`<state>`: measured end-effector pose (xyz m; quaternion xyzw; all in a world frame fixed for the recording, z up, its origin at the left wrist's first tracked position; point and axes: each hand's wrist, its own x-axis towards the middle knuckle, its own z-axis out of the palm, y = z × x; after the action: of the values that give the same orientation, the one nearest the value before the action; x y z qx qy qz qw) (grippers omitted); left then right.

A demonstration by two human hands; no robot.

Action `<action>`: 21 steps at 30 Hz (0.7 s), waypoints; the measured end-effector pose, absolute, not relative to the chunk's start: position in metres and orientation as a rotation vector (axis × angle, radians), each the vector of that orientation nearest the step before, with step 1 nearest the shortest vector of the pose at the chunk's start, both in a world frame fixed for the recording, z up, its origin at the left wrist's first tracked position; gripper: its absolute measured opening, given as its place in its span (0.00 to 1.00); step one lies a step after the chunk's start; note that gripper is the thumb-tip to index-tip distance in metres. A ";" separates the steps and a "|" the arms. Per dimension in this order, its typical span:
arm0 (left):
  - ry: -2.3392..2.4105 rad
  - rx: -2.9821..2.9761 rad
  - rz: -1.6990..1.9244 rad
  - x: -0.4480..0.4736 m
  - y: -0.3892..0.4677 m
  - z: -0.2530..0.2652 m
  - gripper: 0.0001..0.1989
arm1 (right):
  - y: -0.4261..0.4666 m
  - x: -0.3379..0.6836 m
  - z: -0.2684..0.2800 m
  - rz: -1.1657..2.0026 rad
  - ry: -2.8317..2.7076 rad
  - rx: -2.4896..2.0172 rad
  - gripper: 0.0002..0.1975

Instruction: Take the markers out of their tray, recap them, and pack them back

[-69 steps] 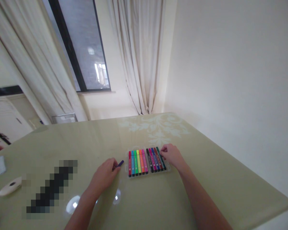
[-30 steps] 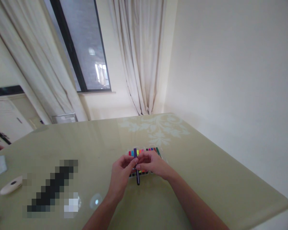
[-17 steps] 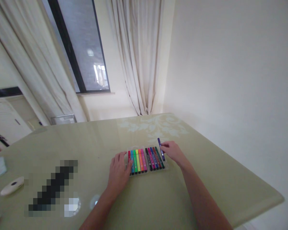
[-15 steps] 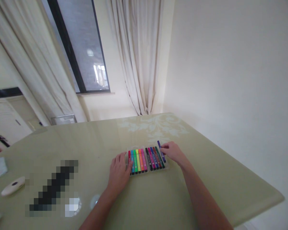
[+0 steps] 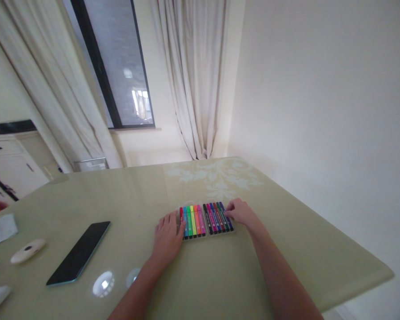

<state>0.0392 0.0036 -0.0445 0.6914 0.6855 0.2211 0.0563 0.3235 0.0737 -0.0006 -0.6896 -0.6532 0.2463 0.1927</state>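
Observation:
A clear plastic marker case lies opened out on the table. Its left half holds a row of bright markers, red through pink; darker markers fill the right half. My left hand grips the case's left side, its thumb over the red and blue markers and its fingers along the edge. At the right end, my right hand has its fingers closed at the side of a dark purple marker, which lies in line with the others. The fingertips partly cover that marker.
On the table, a black phone lies to the left, with a white oval object and a paper sheet beyond it. A white wall runs along the right side, and curtains hang behind.
The purple marker, earlier tilted and sticking out above the row, now lies down in the case's right end. My right hand moved slightly with it; the left stays on the case.

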 end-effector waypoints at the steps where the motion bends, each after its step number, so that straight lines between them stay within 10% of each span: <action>1: 2.095 2.101 0.682 0.039 0.004 -0.047 0.25 | 0.075 0.325 -0.002 0.736 -1.823 -1.931 0.04; 21: 1.357 1.834 1.211 0.048 -0.001 -0.033 0.38 | 0.049 0.241 -0.002 1.591 -1.329 -0.972 0.18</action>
<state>0.0481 -0.0013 -0.0326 0.6825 0.5049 0.4508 0.2758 0.2411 0.0493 -0.0024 -0.3865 -0.5285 0.6328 0.4133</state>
